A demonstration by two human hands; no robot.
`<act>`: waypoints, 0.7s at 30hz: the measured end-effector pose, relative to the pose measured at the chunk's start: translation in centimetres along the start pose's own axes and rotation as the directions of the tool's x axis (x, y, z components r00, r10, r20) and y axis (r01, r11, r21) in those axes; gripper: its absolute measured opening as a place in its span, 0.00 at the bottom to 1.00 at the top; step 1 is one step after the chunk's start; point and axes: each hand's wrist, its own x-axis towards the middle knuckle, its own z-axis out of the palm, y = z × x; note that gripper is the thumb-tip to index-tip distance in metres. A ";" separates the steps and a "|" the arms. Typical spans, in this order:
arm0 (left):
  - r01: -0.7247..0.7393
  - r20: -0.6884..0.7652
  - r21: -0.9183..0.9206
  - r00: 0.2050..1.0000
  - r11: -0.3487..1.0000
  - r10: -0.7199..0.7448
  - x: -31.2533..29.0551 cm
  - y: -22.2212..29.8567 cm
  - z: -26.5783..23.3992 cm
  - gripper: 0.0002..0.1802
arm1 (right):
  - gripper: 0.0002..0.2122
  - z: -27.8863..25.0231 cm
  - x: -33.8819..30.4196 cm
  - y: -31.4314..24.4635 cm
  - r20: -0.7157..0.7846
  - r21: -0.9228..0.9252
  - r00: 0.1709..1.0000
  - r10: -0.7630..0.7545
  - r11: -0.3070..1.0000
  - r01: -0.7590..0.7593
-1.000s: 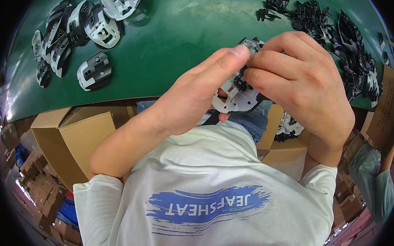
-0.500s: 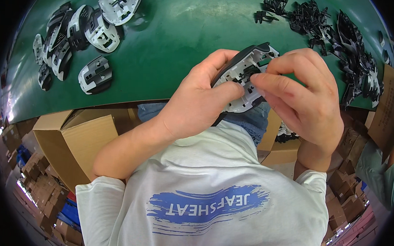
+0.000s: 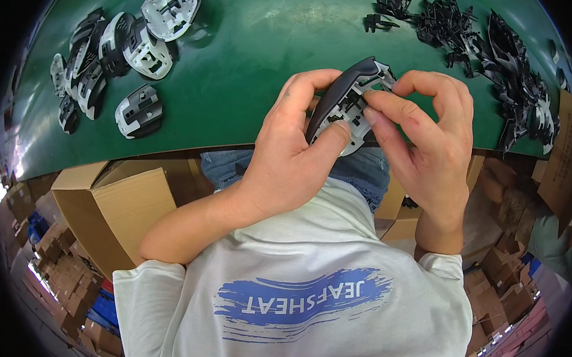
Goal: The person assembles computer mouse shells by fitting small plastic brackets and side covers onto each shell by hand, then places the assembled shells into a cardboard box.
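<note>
A mouse shell (image 3: 342, 91), black on the outside with a white ribbed inside, is held tilted in front of me just above the table's near edge. My left hand (image 3: 294, 140) is closed round its left side, thumb pressing on the white inside. My right hand (image 3: 428, 127) has its thumb and forefinger at the shell's inner right part, touching it. Small black parts sit inside the shell between the fingertips; whether the right fingers pinch one of them is hidden.
Several black, grey and white mouse shells (image 3: 113, 43) lie at the left of the green table (image 3: 266, 43); a single one (image 3: 139, 111) lies nearer. Black plastic parts (image 3: 446, 26) are heaped at the right. An open cardboard box (image 3: 116, 203) stands below the table's left edge.
The shell has turned so that more of its black outside shows. My right hand has shifted slightly left, its fingers staying at the shell's inside.
</note>
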 end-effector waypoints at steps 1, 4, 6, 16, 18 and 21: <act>-0.002 0.001 0.001 1.000 1.000 0.002 0.0 0.0 0.0 0.23 | 0.14 0.0 -0.2 0.0 -0.007 -0.042 1.000 -0.003 0.999 0.003; 0.060 0.026 -0.016 0.998 0.998 -0.060 0.0 0.4 -0.2 0.23 | 0.15 0.5 -0.7 -1.1 -0.054 0.024 0.994 0.092 0.996 -0.091; 0.057 0.029 0.017 0.998 0.998 -0.057 0.2 0.7 -0.2 0.23 | 0.19 1.4 -1.3 -0.7 -0.075 0.109 0.987 0.143 0.985 -0.135; 0.045 0.065 -0.011 0.997 0.999 -0.044 0.0 -0.2 -0.1 0.24 | 0.32 4.6 -2.7 -2.1 0.191 0.733 0.796 0.574 0.457 -0.504; -0.038 0.036 0.164 0.999 0.986 0.033 0.0 -0.5 -0.1 0.25 | 0.32 4.7 -2.3 -2.2 0.166 0.631 0.829 0.535 0.588 -0.506; -0.206 0.110 0.403 0.978 0.892 0.176 1.1 -0.1 -0.6 0.26 | 0.35 5.1 -2.3 -1.6 0.139 0.614 0.833 0.536 0.613 -0.497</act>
